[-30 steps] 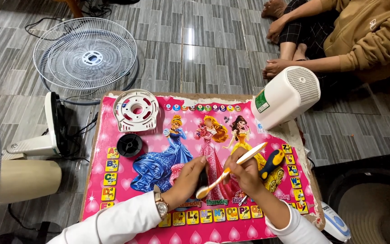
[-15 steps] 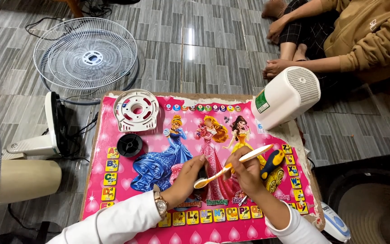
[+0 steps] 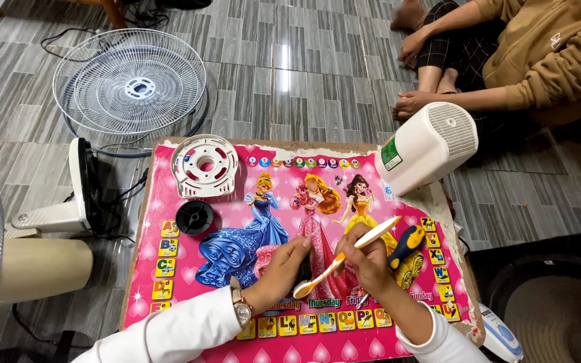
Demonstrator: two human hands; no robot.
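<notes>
Right hand (image 3: 366, 263): pinches the toothbrush (image 3: 344, 259); long axis slants, bristles toward left hand.
Left hand (image 3: 284, 269): curled on a small dark part (image 3: 306, 269), touching the bristles.
Screwdriver (image 3: 405, 243): just beside right hand, outer side.

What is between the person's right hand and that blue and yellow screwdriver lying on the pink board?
Nothing visible. The screwdriver lies just right of the right hand, which holds a toothbrush whose handle angles above it.

On the bench (image 3: 169, 282) a housing (image 3: 428, 148) lies at the right rear, a round plate (image 3: 205, 166) left rear, a cap (image 3: 194, 217) just before it, a screwdriver (image 3: 405, 245) right of the hands.
</notes>
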